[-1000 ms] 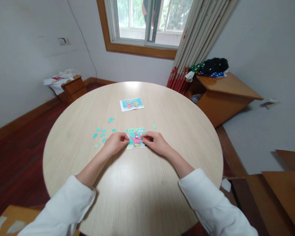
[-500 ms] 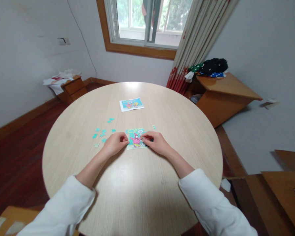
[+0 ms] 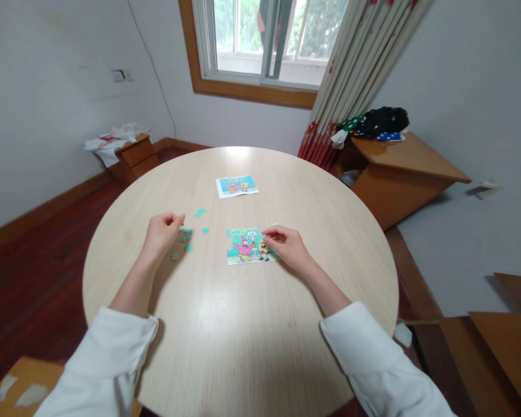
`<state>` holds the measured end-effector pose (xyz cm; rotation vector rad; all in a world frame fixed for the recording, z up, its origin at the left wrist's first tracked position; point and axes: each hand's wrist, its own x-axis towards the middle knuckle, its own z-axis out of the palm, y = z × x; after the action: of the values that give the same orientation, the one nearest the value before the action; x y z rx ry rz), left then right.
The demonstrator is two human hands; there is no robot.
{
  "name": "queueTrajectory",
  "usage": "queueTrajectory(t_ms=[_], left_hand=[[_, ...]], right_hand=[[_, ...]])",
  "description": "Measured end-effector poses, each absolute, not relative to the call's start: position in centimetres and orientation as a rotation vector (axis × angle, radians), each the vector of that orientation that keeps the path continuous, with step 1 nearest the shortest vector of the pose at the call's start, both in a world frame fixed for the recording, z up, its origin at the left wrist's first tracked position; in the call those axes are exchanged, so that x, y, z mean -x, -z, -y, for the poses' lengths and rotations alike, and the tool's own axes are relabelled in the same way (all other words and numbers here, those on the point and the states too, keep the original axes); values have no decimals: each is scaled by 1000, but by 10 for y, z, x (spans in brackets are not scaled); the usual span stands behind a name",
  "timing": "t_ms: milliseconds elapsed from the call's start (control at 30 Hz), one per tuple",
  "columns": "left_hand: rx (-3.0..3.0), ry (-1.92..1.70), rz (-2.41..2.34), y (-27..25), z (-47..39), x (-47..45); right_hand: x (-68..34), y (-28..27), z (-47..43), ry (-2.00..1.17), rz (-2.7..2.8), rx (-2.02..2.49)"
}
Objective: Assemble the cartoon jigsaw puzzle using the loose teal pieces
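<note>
A partly joined jigsaw puzzle (image 3: 245,250) with cartoon figures lies flat on the round table. My right hand (image 3: 289,246) is at its right side, with thumb and fingers drawn together over the upper right part. Whether anything sits between those fingertips is hidden. My left hand (image 3: 162,231) is closed in a pinch above the loose puzzle pieces (image 3: 189,248) to the left. What it holds, if anything, cannot be made out. Several turquoise pieces lie there, some covered by the hand. Two more lie farther back, a puzzle piece (image 3: 205,230) and a small cluster (image 3: 200,213).
A printed reference picture (image 3: 238,186) lies behind the puzzle on the pale round table (image 3: 230,336). Beyond the table's right edge is a wooden cabinet (image 3: 410,188) with cloths (image 3: 382,121) on top. A curtain (image 3: 351,75) hangs by the window.
My left hand has left the puzzle's left edge and moved left over the loose pieces. The right hand has shifted slightly right along the puzzle, uncovering more figures. The whole view has shifted a little.
</note>
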<state>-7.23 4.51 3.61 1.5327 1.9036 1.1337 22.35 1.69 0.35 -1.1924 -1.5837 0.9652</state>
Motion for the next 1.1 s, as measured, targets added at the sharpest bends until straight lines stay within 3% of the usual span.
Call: queueTrajectory(t_ms=[567,1100], left_hand=[[-1668,-658,-2239,-16,-55,116],[-1813,-579,-2155,-3,-61,109]], right_hand=[[-225,-5,-18,-925,1579,1201],[-225,-5,-16,-911,1589,1203]])
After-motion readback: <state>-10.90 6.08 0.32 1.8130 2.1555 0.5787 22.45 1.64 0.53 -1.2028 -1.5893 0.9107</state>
